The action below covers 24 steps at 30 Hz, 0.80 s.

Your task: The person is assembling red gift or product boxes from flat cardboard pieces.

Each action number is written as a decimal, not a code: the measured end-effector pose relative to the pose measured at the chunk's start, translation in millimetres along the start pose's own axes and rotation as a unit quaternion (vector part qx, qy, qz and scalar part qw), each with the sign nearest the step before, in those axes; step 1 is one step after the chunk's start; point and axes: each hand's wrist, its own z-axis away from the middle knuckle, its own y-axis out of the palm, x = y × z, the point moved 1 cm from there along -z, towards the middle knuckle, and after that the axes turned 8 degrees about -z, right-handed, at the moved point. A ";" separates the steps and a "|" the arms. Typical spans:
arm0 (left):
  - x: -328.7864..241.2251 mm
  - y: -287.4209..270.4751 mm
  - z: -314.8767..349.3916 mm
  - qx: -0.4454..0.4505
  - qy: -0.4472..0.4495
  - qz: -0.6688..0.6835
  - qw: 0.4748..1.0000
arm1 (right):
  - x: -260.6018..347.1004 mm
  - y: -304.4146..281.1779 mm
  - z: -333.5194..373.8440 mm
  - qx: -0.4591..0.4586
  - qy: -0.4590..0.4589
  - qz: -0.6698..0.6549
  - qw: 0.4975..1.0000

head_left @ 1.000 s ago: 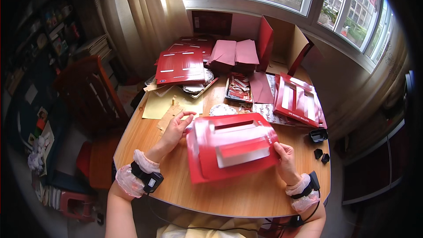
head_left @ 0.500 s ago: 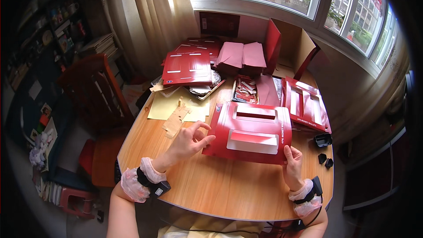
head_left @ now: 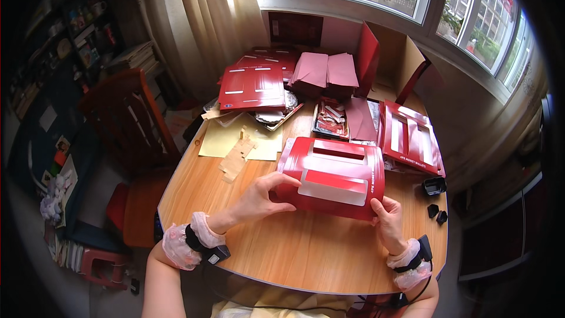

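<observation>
A red printed card sleeve (head_left: pixel 344 203) with two raised flaps and pale slots is held above the table's near middle, bowed along its length. My right hand (head_left: pixel 389 218) pinches its lower right corner, thumb on the printed face and fingers behind. At the opposite end, my left hand (head_left: pixel 262 197) forms a C, thumb and fingers apart. Its fingertips touch the face beside the lower slot, and its thumb lies by the lower left corner. Part of the sleeve's left edge is hidden behind this hand.
Similar red sleeves (head_left: pixel 252 87) lie piled at the back left, with more sleeves (head_left: pixel 412 138) at the right. Pink envelope stacks (head_left: pixel 326 70) stand near an open carton (head_left: pixel 385 65). Tan tape pieces (head_left: pixel 238 159) rest on yellow paper (head_left: pixel 220 144). Small black parts (head_left: pixel 434 186) sit at the right edge.
My left hand has moved right, from beside the sleeve's left edge onto its face. The sleeve has shifted slightly left and bows more, while my right hand keeps its corner.
</observation>
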 end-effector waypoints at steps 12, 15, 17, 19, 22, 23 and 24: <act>14.0 6.9 -4.9 -0.038 -0.019 0.128 0.991 | 75.4 -5.7 -9.1 0.099 -0.030 0.475 0.874; 9.8 5.8 -3.4 -0.047 -0.012 0.127 0.991 | 99.5 -1.9 4.7 0.092 -0.048 0.520 0.848; 8.4 5.8 0.3 -0.040 -0.032 0.122 0.991 | 111.5 7.1 14.3 0.112 -0.091 0.521 0.841; 4.0 5.9 0.7 -0.041 -0.023 0.107 0.993 | 108.2 15.8 19.3 0.135 -0.103 0.516 0.839; -0.2 4.4 2.1 -0.022 -0.022 0.083 0.996 | 88.7 40.9 26.2 0.237 -0.220 0.484 0.813; -0.9 4.7 1.8 -0.006 -0.032 0.073 0.997 | 79.3 45.4 25.0 0.279 -0.267 0.483 0.786; -2.1 5.2 1.4 -0.001 -0.030 0.074 0.997 | 69.9 51.3 25.3 0.288 -0.305 0.502 0.756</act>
